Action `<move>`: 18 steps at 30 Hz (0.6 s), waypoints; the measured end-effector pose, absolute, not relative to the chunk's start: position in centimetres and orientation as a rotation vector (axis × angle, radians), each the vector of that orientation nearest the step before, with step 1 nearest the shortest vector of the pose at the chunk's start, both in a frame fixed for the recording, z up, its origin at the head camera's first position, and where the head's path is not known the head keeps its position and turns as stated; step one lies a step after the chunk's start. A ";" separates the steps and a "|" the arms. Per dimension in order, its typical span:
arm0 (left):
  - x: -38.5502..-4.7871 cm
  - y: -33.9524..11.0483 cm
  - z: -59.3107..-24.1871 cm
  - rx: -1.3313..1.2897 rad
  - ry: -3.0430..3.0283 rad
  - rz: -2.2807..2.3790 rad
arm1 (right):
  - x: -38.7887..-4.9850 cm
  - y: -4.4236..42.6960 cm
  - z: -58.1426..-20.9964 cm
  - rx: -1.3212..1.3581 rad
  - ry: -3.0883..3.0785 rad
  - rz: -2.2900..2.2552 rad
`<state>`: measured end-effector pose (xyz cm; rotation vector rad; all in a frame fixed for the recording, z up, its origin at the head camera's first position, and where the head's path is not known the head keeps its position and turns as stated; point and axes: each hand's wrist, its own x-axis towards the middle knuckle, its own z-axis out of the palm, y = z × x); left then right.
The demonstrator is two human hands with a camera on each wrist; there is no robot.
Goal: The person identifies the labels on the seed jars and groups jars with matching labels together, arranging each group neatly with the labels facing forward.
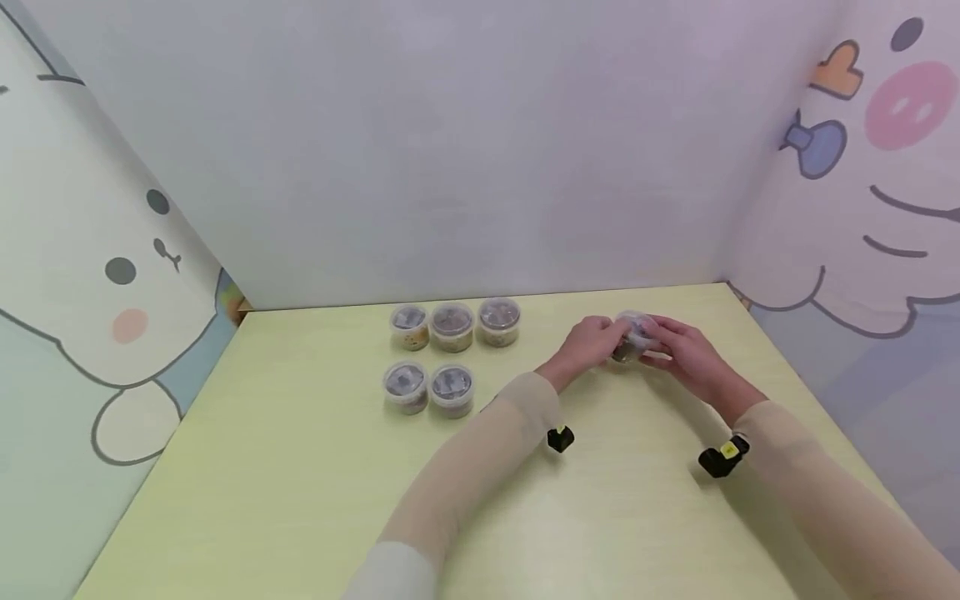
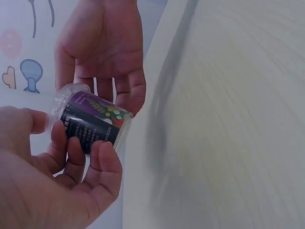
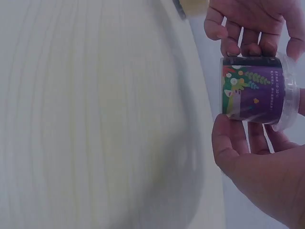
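Near the back right of the table, a small clear plastic tub [image 1: 636,332] with a clear lid is held between my two hands. Its wrapped label [image 2: 90,119] is black and purple with a colourful flower and leaf pattern. My left hand [image 1: 595,340] grips one side, fingers curled along the label in the left wrist view. From the other side my right hand [image 1: 688,360] holds the tub, its fingertips on the label in the right wrist view. The tub lies tilted on its side in both wrist views.
Several similar lidded tubs stand left of my hands: three in a back row, including one tub [image 1: 498,321], and two in front, including another tub [image 1: 452,390]. The pale yellow table [image 1: 300,483] meets a white back wall [image 1: 465,167] and cartoon-printed side walls.
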<state>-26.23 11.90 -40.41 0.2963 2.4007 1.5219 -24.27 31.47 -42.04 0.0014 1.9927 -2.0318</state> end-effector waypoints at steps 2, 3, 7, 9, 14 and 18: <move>-26.0 10.9 -39.6 0.298 2.384 1.572 | -24.3 30.4 -41.6 -0.083 1.989 -2.038; -25.9 10.4 -39.1 0.300 2.369 1.599 | -24.2 29.8 -41.2 -0.124 1.979 -2.043; -25.5 8.1 -37.4 0.310 2.275 1.700 | -24.1 28.1 -40.1 -0.347 1.932 -2.062; -25.3 6.6 -36.8 0.313 2.216 1.749 | -24.0 27.4 -39.7 -0.478 1.867 -2.072; -24.4 2.4 -35.5 0.329 2.084 1.808 | -23.6 25.3 -39.2 -0.741 1.797 -2.013; -23.4 -0.8 -34.8 0.338 2.057 1.776 | -23.2 23.2 -38.8 -0.806 1.837 -1.942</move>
